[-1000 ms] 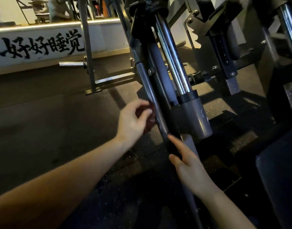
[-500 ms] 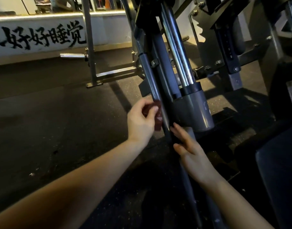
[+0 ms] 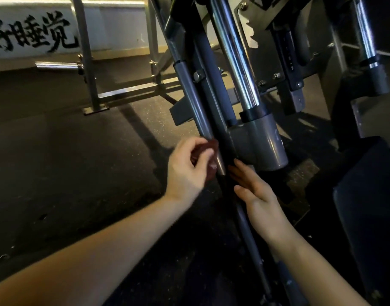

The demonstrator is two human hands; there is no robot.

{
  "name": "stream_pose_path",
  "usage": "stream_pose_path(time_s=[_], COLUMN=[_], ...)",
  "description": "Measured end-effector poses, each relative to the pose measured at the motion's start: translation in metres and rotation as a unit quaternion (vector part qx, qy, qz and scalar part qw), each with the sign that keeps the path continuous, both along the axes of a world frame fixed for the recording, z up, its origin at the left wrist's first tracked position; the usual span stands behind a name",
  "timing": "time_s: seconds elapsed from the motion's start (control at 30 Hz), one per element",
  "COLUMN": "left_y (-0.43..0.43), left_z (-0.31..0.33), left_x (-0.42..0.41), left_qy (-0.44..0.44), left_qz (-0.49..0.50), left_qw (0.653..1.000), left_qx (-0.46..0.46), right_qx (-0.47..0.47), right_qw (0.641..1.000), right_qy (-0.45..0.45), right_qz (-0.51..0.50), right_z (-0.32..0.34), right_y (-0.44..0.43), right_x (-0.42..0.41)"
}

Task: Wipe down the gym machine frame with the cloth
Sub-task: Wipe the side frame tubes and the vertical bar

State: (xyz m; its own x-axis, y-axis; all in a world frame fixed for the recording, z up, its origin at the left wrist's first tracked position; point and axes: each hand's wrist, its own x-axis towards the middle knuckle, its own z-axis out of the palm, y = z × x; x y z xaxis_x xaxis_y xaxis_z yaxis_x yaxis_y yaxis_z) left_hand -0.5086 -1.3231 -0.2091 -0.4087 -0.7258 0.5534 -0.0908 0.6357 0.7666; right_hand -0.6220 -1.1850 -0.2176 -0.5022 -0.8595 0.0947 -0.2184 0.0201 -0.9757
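Grip of left hand (image 3: 187, 173) curled round small dark-red cloth (image 3: 210, 145), pressing it on slanted grey metal frame tube (image 3: 193, 100). Grip of right hand (image 3: 257, 195) flat, straight fingers touching same tube lower down.

White wall (image 3: 114, 29) w/ black lettering (image 3: 35, 34), speckled floor (image 3: 57, 162), poss. seat pad (image 3: 370, 206) rt.

Left of the slanted tube (image 3: 190, 89) the floor (image 3: 68, 162) lies open, with room as far as the rack post (image 3: 85, 62) and its peg (image 3: 57, 65). Right of the tube it is tight: the grey collar (image 3: 262, 142) and chrome rod (image 3: 233, 51) stand just beside it, with only a narrow slot between. Near right, a dark pad (image 3: 366, 206) walls off the side. The right hand (image 3: 258, 195) lies in the gap under the collar.
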Motion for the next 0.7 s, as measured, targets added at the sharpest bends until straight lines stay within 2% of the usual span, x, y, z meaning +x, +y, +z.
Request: stream_pose_path(time_s=[0.1,0.17,0.27,0.33,0.4,0.47,0.6,0.7], left_y=[0.034,0.041,0.009,-0.018,-0.025,-0.011,0.034,0.053], left_z=[-0.038,-0.047,-0.023,0.002,0.013,0.005,-0.035,-0.05], left_x=[0.009,0.011,0.005,0.006,0.01,0.012,0.016,0.021], left_qy=[-0.069,-0.086,-0.023,0.017,0.025,-0.01,-0.121,-0.193], left_qz=[-0.097,-0.119,-0.055,-0.032,-0.01,-0.022,-0.107,-0.146], left_qw=[0.993,0.989,0.998,0.995,0.997,0.999,0.987,0.97], left_qx=[-0.026,-0.016,0.025,0.093,0.074,0.045,0.013,0.034], right_qx=[0.015,0.023,0.02,0.024,0.027,0.033,0.044,0.05], right_qw=[1.0,1.0,0.999,0.999,0.999,0.999,0.995,0.989], right_qy=[-0.001,-0.009,-0.007,0.0,0.011,0.024,0.069,0.066], right_qz=[-0.011,-0.016,-0.03,-0.033,-0.033,-0.036,-0.06,-0.123], right_z=[-0.002,-0.003,-0.006,-0.007,-0.004,-0.001,0.002,-0.002], right_y=[0.002,0.003,0.003,0.004,0.007,0.012,0.024,0.033], right_x=[0.001,0.002,0.005,0.007,0.009,0.012,0.014,0.014])
